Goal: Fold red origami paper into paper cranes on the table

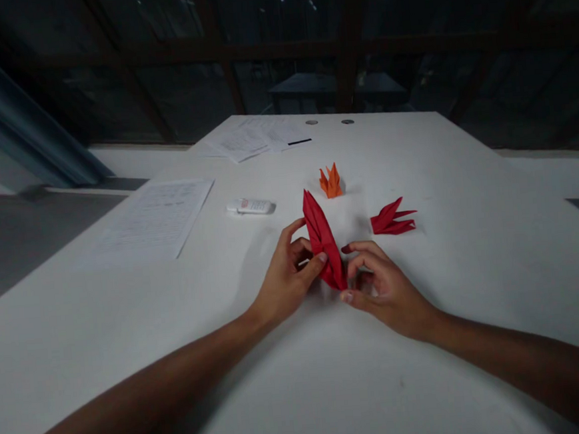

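Observation:
A red folded paper (324,238), long and pointed like an unfinished origami piece, is held tilted above the white table. My left hand (288,274) is closed on its left side, the thumb pressed on the front face and the other fingers behind. At the paper's lower right corner, my right hand (383,290) has its thumb and curled fingers pinched around the edge; its index finger is lifted off. Just beyond the hands stands an orange origami piece (331,181) with pointed tips. To the right lies a second red origami piece (390,219) with several spikes.
A white device (251,207) with a printed label lies left of the origami. One printed sheet (154,221) rests at the table's left, and more papers (248,140) with a dark pen (299,142) are farther back. Two round grommets (347,122) sit near the far edge, before dark windows.

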Motion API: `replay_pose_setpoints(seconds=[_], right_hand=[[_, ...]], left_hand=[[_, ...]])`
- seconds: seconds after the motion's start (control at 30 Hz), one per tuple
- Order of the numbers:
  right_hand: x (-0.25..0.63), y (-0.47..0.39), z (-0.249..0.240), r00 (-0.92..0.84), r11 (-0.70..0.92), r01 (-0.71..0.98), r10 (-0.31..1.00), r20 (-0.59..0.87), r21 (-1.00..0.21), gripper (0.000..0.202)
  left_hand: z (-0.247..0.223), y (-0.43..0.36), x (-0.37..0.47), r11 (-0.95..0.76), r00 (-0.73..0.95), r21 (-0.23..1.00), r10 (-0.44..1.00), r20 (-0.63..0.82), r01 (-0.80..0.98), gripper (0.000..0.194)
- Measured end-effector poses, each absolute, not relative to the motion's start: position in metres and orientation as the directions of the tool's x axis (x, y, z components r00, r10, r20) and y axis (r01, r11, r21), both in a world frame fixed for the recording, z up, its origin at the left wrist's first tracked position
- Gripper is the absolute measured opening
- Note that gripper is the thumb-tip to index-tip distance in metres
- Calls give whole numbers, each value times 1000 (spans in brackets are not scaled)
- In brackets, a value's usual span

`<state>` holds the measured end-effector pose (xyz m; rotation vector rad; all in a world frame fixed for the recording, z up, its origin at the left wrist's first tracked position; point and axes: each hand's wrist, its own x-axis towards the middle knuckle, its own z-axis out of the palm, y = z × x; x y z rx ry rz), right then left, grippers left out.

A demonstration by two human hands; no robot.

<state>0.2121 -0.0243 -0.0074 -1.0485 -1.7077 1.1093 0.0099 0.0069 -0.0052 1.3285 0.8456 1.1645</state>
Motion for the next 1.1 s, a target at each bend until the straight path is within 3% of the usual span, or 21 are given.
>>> replay_pose_setpoints(seconds=[0.1,0.23,0.63,0.97,1.1], right_hand=[[212,-25,-2,-338,319,303,917,212,-898,19],[212,-23,-1,-364,382,296,893,266,-876,8],[209,-23,-1,-368,397,374,893,259,-838,15],[213,-22,-8,-349,256,281,925,150,-925,6],[214,-20,-13,-305,194,153,942,141,-969,8]], left_hand=[[-4,5,11,-112,279,980,948,155,-162,69],[-3,6,13,-112,224,978,963,151,-179,68],[-3,11,11,-159,121,976,977,178,-148,59],[-3,10,11,-138,233,969,955,185,-204,62],[0,5,12,-115,360,984,920,157,-135,82]])
